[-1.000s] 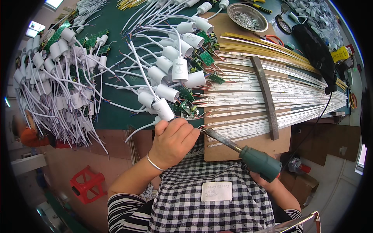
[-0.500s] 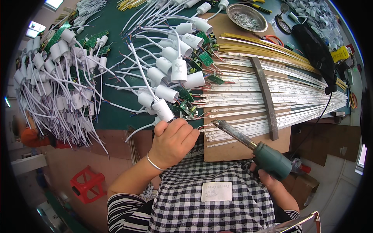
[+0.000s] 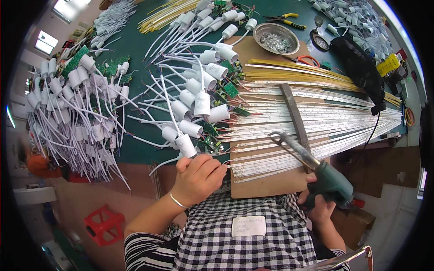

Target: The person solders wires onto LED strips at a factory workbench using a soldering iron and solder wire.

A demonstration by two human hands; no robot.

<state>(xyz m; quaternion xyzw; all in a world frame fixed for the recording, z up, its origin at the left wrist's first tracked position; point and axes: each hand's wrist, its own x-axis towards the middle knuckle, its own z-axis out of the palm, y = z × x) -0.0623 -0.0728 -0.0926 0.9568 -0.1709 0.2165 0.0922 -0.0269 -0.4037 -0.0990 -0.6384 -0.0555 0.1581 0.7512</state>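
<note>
My left hand (image 3: 198, 178) is closed at the near edge of the green bench, holding a white plastic cap (image 3: 186, 145) with a white wire, next to a small green circuit board (image 3: 211, 143). My right hand (image 3: 319, 207) grips the green handle of a soldering iron (image 3: 312, 165); its metal tip is raised over the long white LED strips (image 3: 316, 124). The strips lie side by side on a brown board (image 3: 271, 183), pinned under a dark metal bar (image 3: 294, 115). More wired white caps (image 3: 201, 97) lie just beyond my left hand.
A big heap of white caps with wires (image 3: 72, 113) fills the left of the green mat (image 3: 140, 49). A metal bowl (image 3: 275, 38), yellow-handled pliers (image 3: 285, 19) and a black bag (image 3: 359, 67) sit at the back right. A red stool (image 3: 104, 223) stands on the floor.
My right hand has drawn the soldering iron away to the right and lifted its tip off the strip ends near my left hand. The left hand has stayed in place.
</note>
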